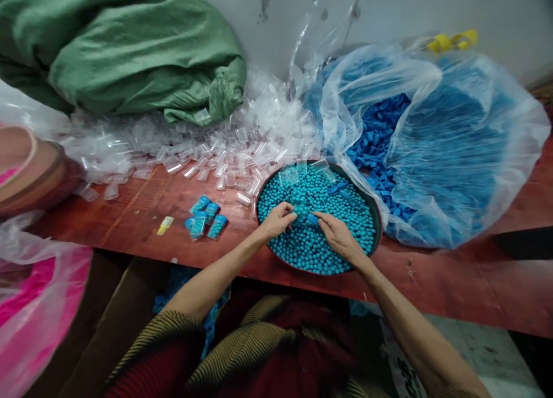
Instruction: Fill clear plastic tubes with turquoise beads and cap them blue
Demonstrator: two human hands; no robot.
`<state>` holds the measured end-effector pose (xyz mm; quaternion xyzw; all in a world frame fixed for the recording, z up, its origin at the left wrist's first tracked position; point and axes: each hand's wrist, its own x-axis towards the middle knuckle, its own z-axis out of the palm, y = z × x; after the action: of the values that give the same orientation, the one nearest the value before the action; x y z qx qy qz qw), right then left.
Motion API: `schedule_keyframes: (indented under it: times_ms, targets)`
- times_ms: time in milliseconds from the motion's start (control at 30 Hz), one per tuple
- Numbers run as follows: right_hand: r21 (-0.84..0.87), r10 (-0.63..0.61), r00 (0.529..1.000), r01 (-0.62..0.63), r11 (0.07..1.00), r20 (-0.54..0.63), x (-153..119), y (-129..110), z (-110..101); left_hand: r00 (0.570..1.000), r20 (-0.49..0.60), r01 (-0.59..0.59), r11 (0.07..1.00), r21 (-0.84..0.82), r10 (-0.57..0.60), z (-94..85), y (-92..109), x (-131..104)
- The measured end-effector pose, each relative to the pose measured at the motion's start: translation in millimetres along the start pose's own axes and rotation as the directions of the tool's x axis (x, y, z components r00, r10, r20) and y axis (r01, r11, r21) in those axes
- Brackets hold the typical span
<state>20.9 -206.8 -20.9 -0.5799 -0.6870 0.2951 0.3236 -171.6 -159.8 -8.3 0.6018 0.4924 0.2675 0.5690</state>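
Observation:
A round dark tray [378, 225] with a red rim holds a mass of small turquoise beads [311, 251]. Over the beads, my left hand [279, 220] pinches a small clear plastic tube [299, 207], partly hidden by the fingers. Close beside it, my right hand [337, 234] grips a blue cap [312, 218] between thumb and fingertips. Whether cap and tube touch is too blurred to tell. More clear tubes [288, 175] and loose blue caps [338, 186] lie on the beads toward the back. Left of the tray stand or lie several capped tubes of turquoise beads [216, 227].
Behind the tray spreads a heap of clear tubes [268, 121], under a green sack [142, 58]. A translucent bag [466, 156] of blue caps bulges at the right. A pinkish tub [34, 173] sits far left on the red table [466, 283], above a bag of pink pieces [43, 288].

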Motion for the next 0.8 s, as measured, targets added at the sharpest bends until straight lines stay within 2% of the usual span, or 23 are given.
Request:
schedule_keyframes:
  times_ms: [67,133,267,400,600,733,800]
  targets:
    - [0.159,0.088,0.996,-0.087,0.983,0.002,-0.9,-0.7,-0.8,0.995,0.080,0.065,0.981,-0.185,-0.051,0.9,-0.8,-2.3]
    - [0.281,0.176,0.984,-0.171,0.944,0.008,-1.8,-1.6,-1.8,0.989,0.141,0.093,0.942,-0.321,-0.049,3.1,-1.3,-6.1]
    - [0.359,0.250,0.968,-0.223,0.906,-0.029,-4.8,-7.9,-4.6,0.962,0.268,0.176,0.867,-0.466,-0.051,7.8,-1.4,-11.1]
    - [0.354,0.228,0.973,-0.202,0.913,-0.035,-6.8,-19.9,-4.8,0.962,0.274,0.138,0.876,-0.463,-0.007,11.1,-1.3,-11.1]
    - [0.296,0.177,0.978,-0.139,0.945,-0.106,-2.9,-33.0,-8.1,0.969,0.244,0.031,0.953,-0.303,0.046,13.1,-0.2,-14.2]
    - [0.178,0.105,0.991,-0.089,0.980,-0.083,-7.6,-38.0,-8.0,0.960,0.270,0.016,0.949,-0.316,0.073,14.7,-0.1,-18.0]
    - [0.140,0.090,0.990,-0.074,0.987,-0.107,-10.9,-38.7,-7.3,0.957,0.278,0.014,0.946,-0.323,0.081,16.6,-0.7,-19.5]
